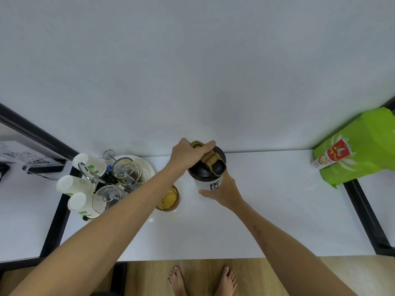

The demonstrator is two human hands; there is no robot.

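A white shaker bottle (210,184) with a black lid (199,170) and a tan flip cap (212,160) stands upright near the back of the white table (267,210). My left hand (190,152) grips the lid from above, fingers curled over the tan cap. My right hand (222,190) is wrapped round the bottle's white body from the front right. A glass of amber liquid (168,198) stands just left of the bottle, partly hidden under my left forearm.
A cup rack on a round tray (147,165) at the left holds upturned clear glasses (126,170) and white paper cups (86,162). A green bag (359,148) lies at the right back. Black frame bars edge the table at both sides. My bare feet stand below the front edge.
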